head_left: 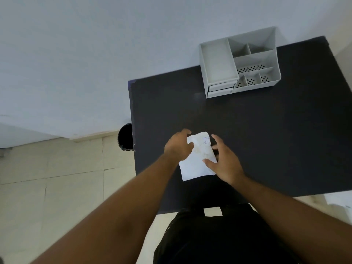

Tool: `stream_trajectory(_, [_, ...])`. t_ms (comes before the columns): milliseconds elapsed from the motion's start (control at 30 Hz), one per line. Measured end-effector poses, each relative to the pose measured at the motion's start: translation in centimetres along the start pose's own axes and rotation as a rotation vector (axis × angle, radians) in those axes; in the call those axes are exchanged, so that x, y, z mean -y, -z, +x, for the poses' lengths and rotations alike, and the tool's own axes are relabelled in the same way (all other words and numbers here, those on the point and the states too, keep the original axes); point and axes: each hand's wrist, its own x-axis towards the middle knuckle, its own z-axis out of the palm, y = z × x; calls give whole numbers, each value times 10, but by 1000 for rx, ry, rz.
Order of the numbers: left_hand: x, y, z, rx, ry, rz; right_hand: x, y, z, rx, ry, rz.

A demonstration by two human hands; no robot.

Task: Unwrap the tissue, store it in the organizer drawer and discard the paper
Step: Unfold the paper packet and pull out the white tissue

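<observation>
A white paper-wrapped packet [198, 157] with faint blue writing lies flat on the dark table [266, 140], near its front edge. My left hand [178, 147] grips the packet's upper left edge, fingers curled over the paper. My right hand [224, 161] rests on the packet's right side, thumb pressed on the paper and fingers spread. The tissue itself is hidden inside the wrapping. A grey desk organizer [240, 61] stands at the far side of the table; its small drawer [221, 87] at the front left looks closed.
A black bin [125, 137] stands on the tiled floor just left of the table. A pale wall rises behind the table. My dark trousers show below the table's front edge. White paper [339, 201] lies at the far right.
</observation>
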Motion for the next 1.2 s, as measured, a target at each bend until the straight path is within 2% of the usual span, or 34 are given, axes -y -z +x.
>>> stream_trajectory(100, [7, -30, -22, -109, -102, 153, -2, -6, 2, -29, 52, -120])
stream_trajectory(233, [17, -56, -39, -24, -133, 346, -1, -9, 9, -22, 132, -306])
stream_trajectory(400, [22, -62, -35, 34, -115, 437, 3, -11, 20, 24, 314, -592])
stream_trajectory(467, [22, -62, -32, 42, -99, 457, 5, -12, 23, 55, 331, -620])
stream_trajectory(833, [21, -67, -22, 108, -21, 472, 13, -7, 38, 117, 229, -574])
stream_trajectory(1067, [21, -69, -21, 110, -15, 490, 15, -3, 36, -5, 128, -225])
stream_trajectory(1200, [20, -68, -19, 121, 0, 485, 12, 4, 38, -127, -28, -26])
